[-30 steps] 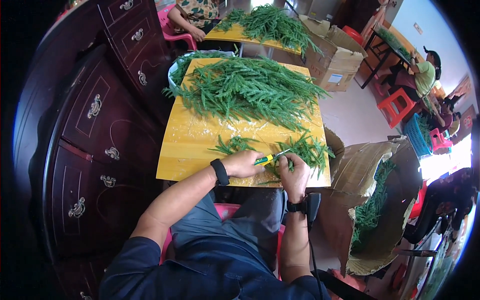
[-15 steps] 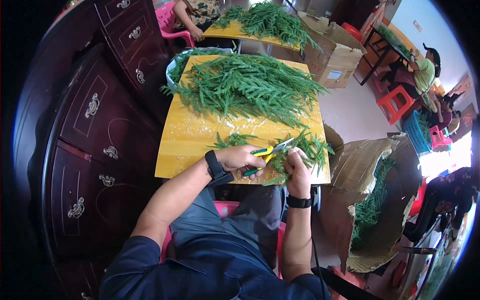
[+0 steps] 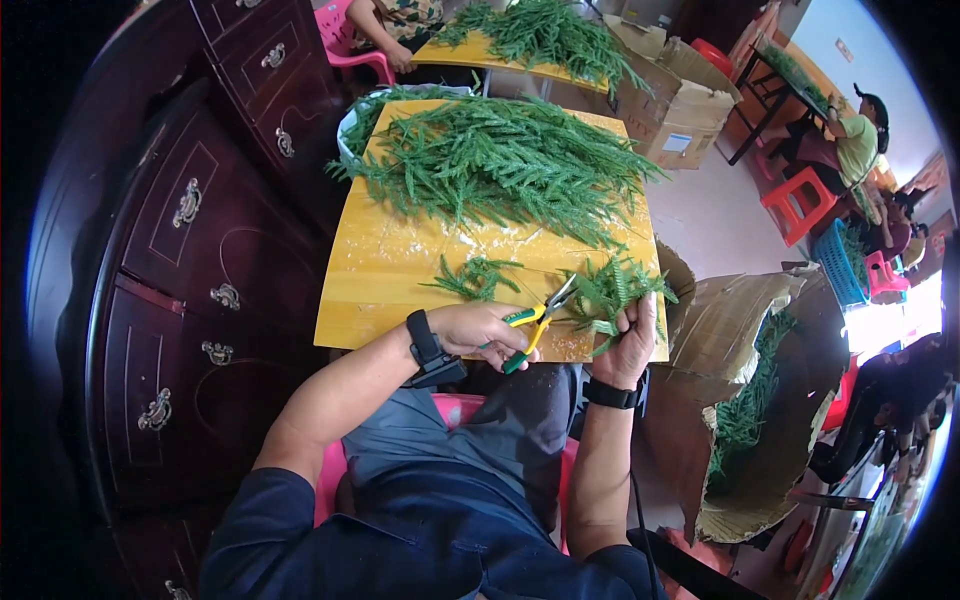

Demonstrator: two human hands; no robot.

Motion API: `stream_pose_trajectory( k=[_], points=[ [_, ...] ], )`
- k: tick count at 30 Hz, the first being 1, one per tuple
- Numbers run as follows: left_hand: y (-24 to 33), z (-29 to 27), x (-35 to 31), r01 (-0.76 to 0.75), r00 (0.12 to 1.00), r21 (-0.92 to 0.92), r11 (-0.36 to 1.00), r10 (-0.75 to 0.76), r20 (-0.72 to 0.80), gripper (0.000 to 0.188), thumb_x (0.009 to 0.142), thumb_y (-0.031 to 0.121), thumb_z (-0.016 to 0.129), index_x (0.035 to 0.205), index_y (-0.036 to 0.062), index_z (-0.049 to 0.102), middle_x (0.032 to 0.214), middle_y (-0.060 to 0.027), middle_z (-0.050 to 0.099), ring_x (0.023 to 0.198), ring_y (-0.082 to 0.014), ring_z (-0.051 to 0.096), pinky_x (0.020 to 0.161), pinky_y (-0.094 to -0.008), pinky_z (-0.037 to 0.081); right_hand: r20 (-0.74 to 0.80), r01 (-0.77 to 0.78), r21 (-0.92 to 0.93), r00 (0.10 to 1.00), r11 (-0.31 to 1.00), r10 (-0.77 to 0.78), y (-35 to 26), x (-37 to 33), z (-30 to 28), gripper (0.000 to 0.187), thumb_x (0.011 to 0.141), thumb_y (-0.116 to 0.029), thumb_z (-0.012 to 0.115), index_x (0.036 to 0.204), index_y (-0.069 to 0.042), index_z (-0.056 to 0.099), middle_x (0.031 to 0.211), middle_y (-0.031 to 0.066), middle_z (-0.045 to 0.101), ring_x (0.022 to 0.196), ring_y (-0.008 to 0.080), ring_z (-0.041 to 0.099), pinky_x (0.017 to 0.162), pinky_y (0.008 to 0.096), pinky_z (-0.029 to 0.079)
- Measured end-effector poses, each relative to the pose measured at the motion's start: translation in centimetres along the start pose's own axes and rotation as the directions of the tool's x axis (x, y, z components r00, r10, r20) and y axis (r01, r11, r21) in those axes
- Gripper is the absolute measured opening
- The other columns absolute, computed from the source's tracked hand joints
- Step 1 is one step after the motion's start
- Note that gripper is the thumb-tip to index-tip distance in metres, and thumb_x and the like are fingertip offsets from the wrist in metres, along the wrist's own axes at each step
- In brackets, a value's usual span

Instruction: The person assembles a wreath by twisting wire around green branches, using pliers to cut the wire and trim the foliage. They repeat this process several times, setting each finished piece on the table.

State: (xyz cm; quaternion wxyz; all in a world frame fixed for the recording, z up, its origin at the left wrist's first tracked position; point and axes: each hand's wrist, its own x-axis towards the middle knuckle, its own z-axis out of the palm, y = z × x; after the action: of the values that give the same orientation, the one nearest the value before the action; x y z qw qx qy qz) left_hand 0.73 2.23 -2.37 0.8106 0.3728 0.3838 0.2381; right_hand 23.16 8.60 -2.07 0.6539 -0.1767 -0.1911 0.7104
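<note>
Sprigs (image 3: 612, 288) at 3 o'clock hide fingertips of the right hand (image 3: 634, 343), leaving its grip unclear; the left hand (image 3: 478, 328) covers parts of the handles of the pliers (image 3: 546, 314). A leafy pile (image 3: 520, 165) at 12 o'clock blankets much of the table (image 3: 375, 300). At 11 o'clock, a seated person (image 3: 410, 12) loses head and shoulders to the top edge. The cabinet (image 3: 150, 270) fades into the dark rim at 9 o'clock, while a distant worker's (image 3: 857, 150) hands, at 2 o'clock, appear too small to read.
</note>
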Motion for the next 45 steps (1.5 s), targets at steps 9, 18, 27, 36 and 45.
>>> stream_pose_trajectory(
  k=[9, 18, 27, 36, 45],
  points=[
    [0.7, -1.9, -4.8, -0.272, 0.948, 0.057, 0.961, 0.278, -0.157, 0.036, 0.094, 0.017, 0.061, 0.126, 0.0044, 0.051, 0.106, -0.0072, 0.063, 0.086, -0.0147, 0.066, 0.077, -0.0271, 0.052, -0.005, -0.066, 0.055, 0.998, 0.996, 0.066, 0.3, -0.3, -0.8, 0.016, 0.102, -0.021, 0.052, 0.105, -0.008, 0.061, 0.083, 0.0014, 0.063, 0.065, 0.0122, 0.054, 0.066, 0.027, 0.05],
    [-0.2, -4.7, -7.1, -0.276, 0.864, 0.098, 0.956, 0.292, -0.41, 0.029, 0.092, 0.015, 0.059, 0.119, 0.0041, 0.055, 0.102, -0.0037, 0.061, 0.08, -0.0131, 0.065, 0.07, -0.0237, 0.05, 0.046, -0.123, -0.295, 0.989, 0.948, 0.142, 1.8, -0.9, 0.3, 0.012, 0.099, -0.017, 0.052, 0.101, -0.007, 0.058, 0.083, 0.0034, 0.059, 0.071, 0.0152, 0.058, 0.067, 0.0317, 0.05],
    [0.8, -3.7, -12.9, -0.534, 0.754, -0.022, 0.845, 0.464, -0.464, 0.033, 0.095, 0.017, 0.057, 0.126, 0.0045, 0.054, 0.108, -0.0085, 0.066, 0.083, -0.0146, 0.067, 0.067, -0.0234, 0.047, 0.081, -0.233, -0.641, 0.927, 0.731, 0.367, 5.5, -2.5, 5.2, 0.011, 0.096, -0.014, 0.06, 0.102, -0.005, 0.059, 0.082, 0.002, 0.059, 0.067, 0.0115, 0.057, 0.063, 0.0278, 0.05],
    [0.6, -0.6, -15.1, -0.596, 0.732, 0.006, 0.803, 0.547, -0.406, 0.04, 0.097, 0.02, 0.053, 0.132, 0.0022, 0.049, 0.106, -0.0103, 0.066, 0.09, -0.0169, 0.066, 0.072, -0.0238, 0.047, 0.613, 0.628, -0.773, 0.775, -0.087, 0.153, 13.0, -2.8, 4.5, 0.035, 0.083, -0.014, 0.071, 0.114, -0.001, 0.06, 0.108, 0.0187, 0.061, 0.099, 0.0341, 0.061, 0.084, 0.0405, 0.052],
    [-0.7, 1.7, -14.8, -0.568, 0.758, 0.008, 0.823, 0.526, -0.386, 0.041, 0.094, 0.018, 0.057, 0.131, 0.0011, 0.049, 0.105, -0.0107, 0.065, 0.088, -0.017, 0.066, 0.07, -0.0235, 0.046, 0.543, 0.539, -0.84, 0.835, -0.063, -0.09, 4.5, -0.7, 4.6, 0.026, 0.082, -0.016, 0.073, 0.103, -0.003, 0.066, 0.102, 0.0157, 0.065, 0.095, 0.032, 0.066, 0.082, 0.0391, 0.054]
  ],
)
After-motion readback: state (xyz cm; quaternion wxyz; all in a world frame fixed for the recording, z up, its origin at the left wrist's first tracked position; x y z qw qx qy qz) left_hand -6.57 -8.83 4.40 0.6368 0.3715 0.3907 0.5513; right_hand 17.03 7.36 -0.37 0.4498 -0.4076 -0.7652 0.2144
